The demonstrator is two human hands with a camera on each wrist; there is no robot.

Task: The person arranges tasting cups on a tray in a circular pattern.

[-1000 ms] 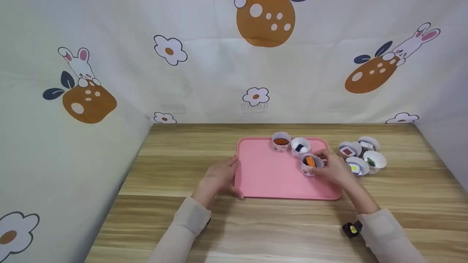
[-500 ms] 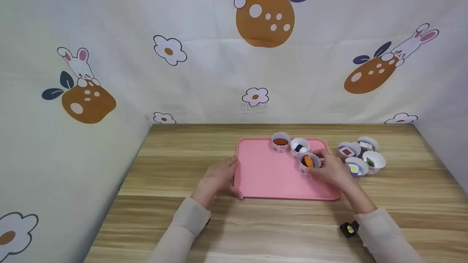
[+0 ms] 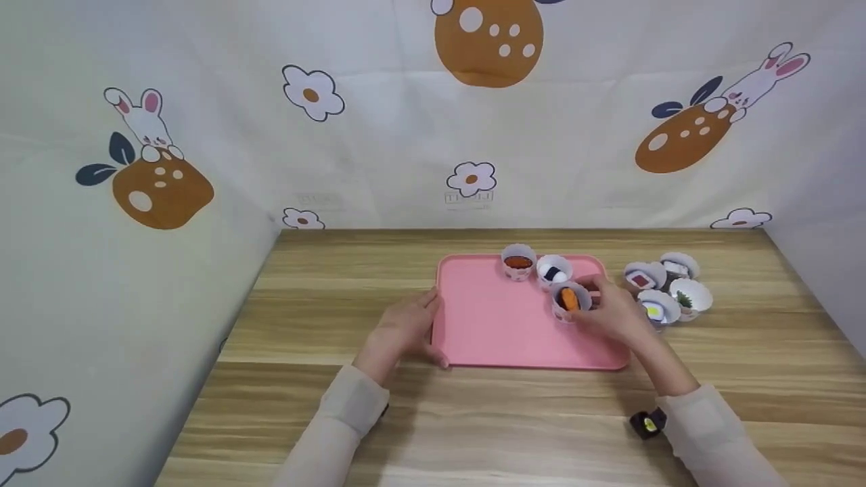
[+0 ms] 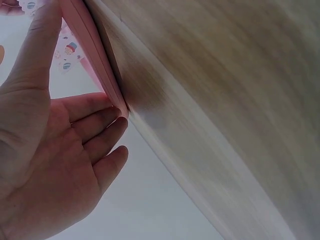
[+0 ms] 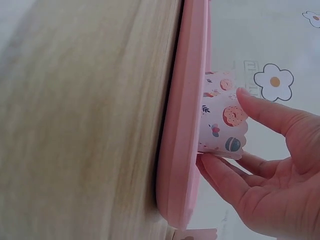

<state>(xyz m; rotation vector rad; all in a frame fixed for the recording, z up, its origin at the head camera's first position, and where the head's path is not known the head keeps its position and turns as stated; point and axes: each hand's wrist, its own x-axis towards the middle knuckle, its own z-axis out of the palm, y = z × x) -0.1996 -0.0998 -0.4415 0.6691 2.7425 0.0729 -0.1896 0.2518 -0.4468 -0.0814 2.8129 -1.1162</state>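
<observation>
A pink tray lies on the wooden table. My left hand rests against its left side, the fingers fairly straight along the rim and the thumb near the front corner. On the tray's right half, my right hand holds a paper baking cup between thumb and fingers. Inside that cup, the head view shows an orange-topped toy sushi piece. Right behind it stands a cup with a white piece banded in black. Farther left, at the back rim, is a cup with a dark red filling.
Several more cups cluster right of the tray, among them one with a green filling and one with a yellow-centred piece. A small black piece with a yellow centre sits by my right sleeve. A patterned cloth hangs behind the table.
The cup in my right hand has shifted slightly left, nearer the cup with the black-banded piece. My left hand stays at the tray's side.
</observation>
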